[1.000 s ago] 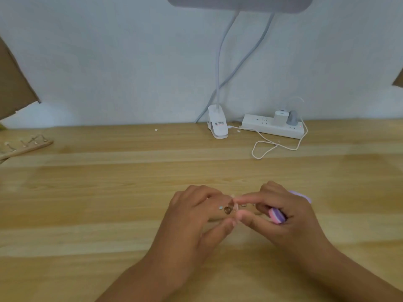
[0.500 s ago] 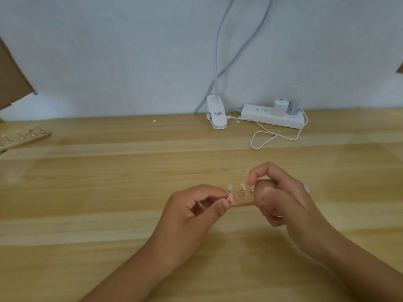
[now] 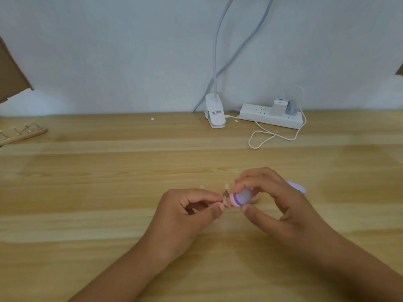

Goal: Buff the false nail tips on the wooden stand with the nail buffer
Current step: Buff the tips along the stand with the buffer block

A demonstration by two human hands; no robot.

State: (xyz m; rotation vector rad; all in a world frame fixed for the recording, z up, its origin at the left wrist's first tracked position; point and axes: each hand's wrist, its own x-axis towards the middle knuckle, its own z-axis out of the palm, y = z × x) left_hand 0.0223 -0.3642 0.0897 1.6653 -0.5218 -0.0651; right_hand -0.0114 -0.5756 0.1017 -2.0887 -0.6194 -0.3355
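Note:
My right hand (image 3: 274,205) grips a lilac nail buffer (image 3: 241,198) with pink and purple bands. Its near end points left, and its far end shows behind my knuckles. My left hand (image 3: 185,211) pinches the left end of a small wooden stand (image 3: 226,202), which my hands mostly hide. Pale false nail tips (image 3: 226,185) stand up from the stand on small metal clips. The buffer's end lies close against the tips beside my left fingertips.
A second wooden stand (image 3: 24,134) with clips lies at the far left of the wooden table (image 3: 109,171). A white lamp clamp (image 3: 214,113), a power strip (image 3: 271,116) and a looped white cable (image 3: 261,138) sit along the back wall.
My right hand has brought the buffer's end back round in front of the nail tips, covering the clips that showed half a second ago. My left hand keeps its pinch on the stand.

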